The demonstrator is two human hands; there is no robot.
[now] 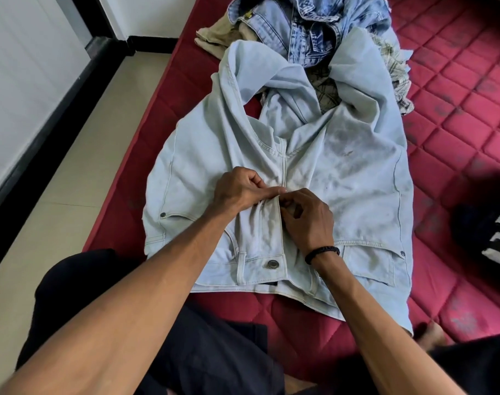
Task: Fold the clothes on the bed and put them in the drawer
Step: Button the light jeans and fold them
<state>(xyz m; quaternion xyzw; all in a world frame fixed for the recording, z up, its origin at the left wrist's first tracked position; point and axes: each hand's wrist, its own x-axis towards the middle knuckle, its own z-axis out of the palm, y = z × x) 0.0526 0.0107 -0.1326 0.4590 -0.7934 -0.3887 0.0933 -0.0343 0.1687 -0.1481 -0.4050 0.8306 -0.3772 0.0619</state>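
Note:
Pale blue jeans (200,155) lie front-up on the red quilted mattress (457,81), waistband toward me and legs bunched at the far end. Both hands meet at the fly. My left hand (240,189) pinches the fly's left edge, thumb stretched across the seam. My right hand (308,218), with a black wristband, has its fingers curled on the fly's right edge; whether it holds the zipper pull is hidden. The metal waist button (273,264) sits below the hands.
A heap of other clothes lies beyond the jeans: darker blue denim (314,27), a khaki garment (217,35) and a checked cloth (397,67). A black-and-white striped item (499,240) is at the right edge. Tiled floor (80,155) runs along the left.

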